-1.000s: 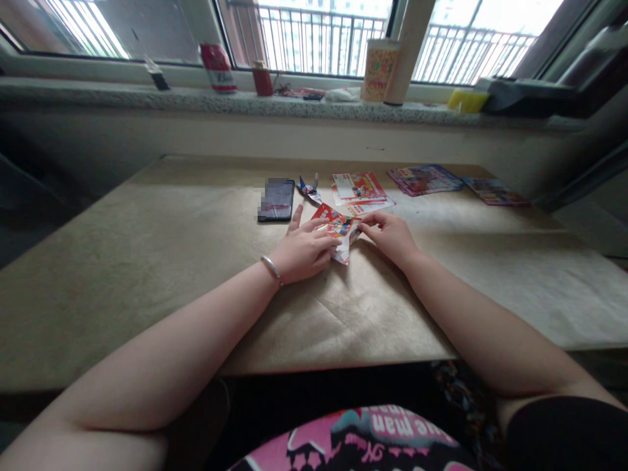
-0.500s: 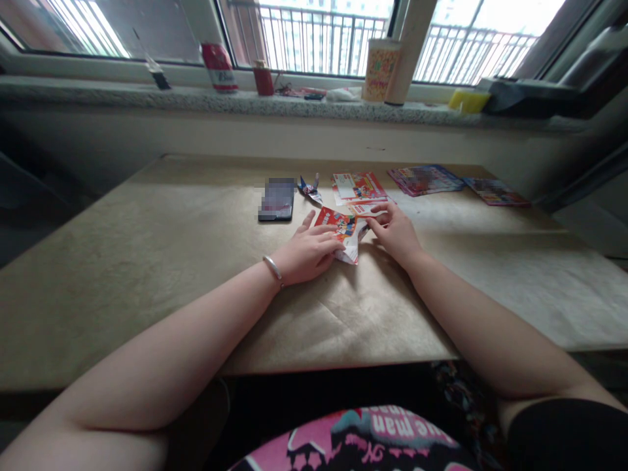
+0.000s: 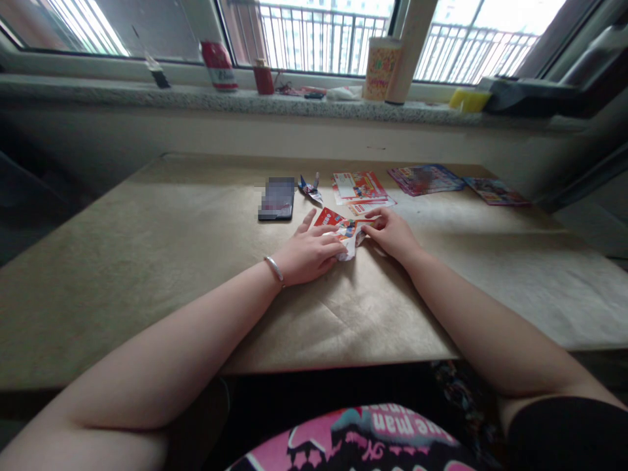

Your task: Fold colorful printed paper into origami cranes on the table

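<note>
A red and white printed sheet of paper (image 3: 347, 229), partly folded, lies on the table in front of me. Flat across its left side rests my left hand (image 3: 314, 252), fingers spread and pressing it down. My right hand (image 3: 387, 230) pinches the paper's right edge between thumb and fingers. Just beyond the paper stands a small folded paper figure (image 3: 310, 188), dark blue and white. A phone (image 3: 277, 199) lies to the left of that figure.
Behind my right hand are red and white printed sheets (image 3: 360, 186). Farther right lie a stack of colourful leaflets (image 3: 424, 180) and another leaflet pile (image 3: 495, 191). On the windowsill (image 3: 294, 106) stand a red can (image 3: 219, 65), a red bottle (image 3: 263, 78) and a patterned cup (image 3: 381, 69).
My right hand has moved slightly left and down with the paper's right edge, folding it inward. The left hand has stayed in place on the sheet.
</note>
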A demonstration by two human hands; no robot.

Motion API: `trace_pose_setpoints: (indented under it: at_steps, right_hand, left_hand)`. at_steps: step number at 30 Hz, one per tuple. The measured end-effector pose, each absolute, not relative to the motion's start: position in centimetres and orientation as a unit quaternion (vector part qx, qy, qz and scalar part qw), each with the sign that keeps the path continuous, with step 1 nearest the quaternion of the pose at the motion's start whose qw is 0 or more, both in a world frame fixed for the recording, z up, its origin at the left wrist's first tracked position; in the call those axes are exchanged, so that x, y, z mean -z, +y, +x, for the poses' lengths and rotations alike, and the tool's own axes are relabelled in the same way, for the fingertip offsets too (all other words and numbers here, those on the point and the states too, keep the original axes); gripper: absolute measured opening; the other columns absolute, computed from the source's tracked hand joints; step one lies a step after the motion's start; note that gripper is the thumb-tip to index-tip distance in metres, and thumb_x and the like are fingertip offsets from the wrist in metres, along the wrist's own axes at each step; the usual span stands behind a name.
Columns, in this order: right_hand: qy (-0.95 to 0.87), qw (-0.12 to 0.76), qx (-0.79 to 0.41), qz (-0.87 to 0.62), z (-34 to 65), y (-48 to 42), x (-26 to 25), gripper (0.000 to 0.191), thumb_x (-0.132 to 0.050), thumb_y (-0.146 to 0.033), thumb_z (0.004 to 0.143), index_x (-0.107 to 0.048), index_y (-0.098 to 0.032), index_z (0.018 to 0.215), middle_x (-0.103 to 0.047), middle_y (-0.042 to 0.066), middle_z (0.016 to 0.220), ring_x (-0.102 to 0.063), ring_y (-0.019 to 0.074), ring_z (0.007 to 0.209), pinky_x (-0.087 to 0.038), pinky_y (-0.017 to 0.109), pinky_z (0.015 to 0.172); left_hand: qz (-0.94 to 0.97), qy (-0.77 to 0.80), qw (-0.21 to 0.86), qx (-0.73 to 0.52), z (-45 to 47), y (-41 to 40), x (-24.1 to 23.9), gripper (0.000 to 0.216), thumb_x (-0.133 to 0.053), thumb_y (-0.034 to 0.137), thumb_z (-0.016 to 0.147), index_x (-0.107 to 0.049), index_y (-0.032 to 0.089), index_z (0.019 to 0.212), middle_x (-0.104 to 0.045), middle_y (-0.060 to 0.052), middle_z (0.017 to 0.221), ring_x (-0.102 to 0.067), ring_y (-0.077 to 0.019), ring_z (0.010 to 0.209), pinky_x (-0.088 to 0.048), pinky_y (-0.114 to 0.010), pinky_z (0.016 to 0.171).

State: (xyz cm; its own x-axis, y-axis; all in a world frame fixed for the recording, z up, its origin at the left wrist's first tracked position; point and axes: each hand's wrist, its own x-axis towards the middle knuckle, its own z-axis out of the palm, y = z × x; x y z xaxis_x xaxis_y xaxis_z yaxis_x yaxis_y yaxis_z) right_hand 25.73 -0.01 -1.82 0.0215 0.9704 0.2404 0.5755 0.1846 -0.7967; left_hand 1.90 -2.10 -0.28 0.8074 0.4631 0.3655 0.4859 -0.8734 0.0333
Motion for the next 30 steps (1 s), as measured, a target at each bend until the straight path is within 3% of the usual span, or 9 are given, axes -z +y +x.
trace_pose_setpoints:
  at_steps: [7, 13, 17, 21, 25, 30]
  right_hand:
    - [-0.610, 0.439, -0.341, -0.564, 25.1, -0.5, 1.4, 0.048, -0.072, -0.039, 0.066, -0.051, -0.020, 0.105, -0.053, -0.009, 0.056, -0.049, 0.0112, 0.050, -0.038, 0.024, 0.051]
    - [-0.631, 0.413, -0.345, -0.559, 24.7, -0.9, 1.5, 0.030, -0.074, -0.040, 0.064, -0.054, -0.020, 0.070, -0.061, -0.002, 0.062, -0.053, 0.0119, 0.055, -0.039, 0.025, 0.052]
    - [-0.680, 0.361, -0.264, -0.580, 24.7, -1.2, 1.4, 0.020, -0.069, -0.036, 0.070, -0.059, -0.019, 0.065, -0.064, 0.000, 0.063, -0.056, 0.0134, 0.058, -0.042, 0.026, 0.057]
    - [-0.673, 0.369, -0.263, -0.585, 24.8, -1.0, 1.7, 0.023, -0.068, -0.039, 0.073, -0.062, -0.019, 0.080, -0.068, 0.002, 0.070, -0.061, 0.0153, 0.063, -0.045, 0.028, 0.062]
    - [-0.667, 0.378, -0.297, -0.570, 25.0, -0.3, 2.4, 0.050, -0.070, -0.042, 0.072, -0.057, -0.019, 0.115, -0.072, 0.004, 0.086, -0.062, 0.0154, 0.067, -0.047, 0.029, 0.065]
    - [-0.682, 0.339, -0.247, -0.599, 24.6, 0.7, 2.8, 0.049, -0.065, -0.048, 0.076, -0.060, -0.020, 0.116, -0.071, 0.003, 0.088, -0.060, 0.0156, 0.069, -0.044, 0.029, 0.066]
  left_hand:
    - [-0.951, -0.250, 0.034, 0.179, 1.9, -2.1, 0.2, 0.026, -0.048, 0.024, 0.091, -0.067, 0.031, 0.109, -0.072, 0.001, 0.110, -0.051, -0.0229, 0.128, 0.001, -0.056, 0.120]
    - [-0.951, -0.249, 0.039, 0.180, 1.9, -2.2, 0.3, 0.027, -0.046, 0.026, 0.093, -0.065, 0.029, 0.111, -0.071, 0.000, 0.112, -0.050, -0.0227, 0.129, 0.001, -0.056, 0.120]
    - [-0.949, -0.257, 0.029, 0.181, 1.9, -2.2, 0.2, 0.025, -0.047, 0.026, 0.092, -0.065, 0.026, 0.109, -0.069, -0.002, 0.116, -0.048, -0.0230, 0.131, 0.001, -0.056, 0.120]
    - [-0.952, -0.247, 0.035, 0.176, 1.9, -2.1, 0.1, 0.021, -0.047, 0.025, 0.092, -0.066, 0.027, 0.102, -0.071, 0.001, 0.112, -0.047, -0.0228, 0.132, 0.004, -0.057, 0.120]
    - [-0.954, -0.240, 0.041, 0.175, 1.9, -2.1, 0.1, 0.021, -0.048, 0.024, 0.091, -0.067, 0.028, 0.099, -0.071, 0.003, 0.109, -0.047, -0.0231, 0.132, 0.004, -0.057, 0.120]
    - [-0.953, -0.238, 0.045, 0.182, 2.1, -2.2, 0.0, 0.020, -0.049, 0.024, 0.091, -0.068, 0.027, 0.096, -0.072, 0.003, 0.107, -0.049, -0.0237, 0.130, 0.002, -0.058, 0.119]
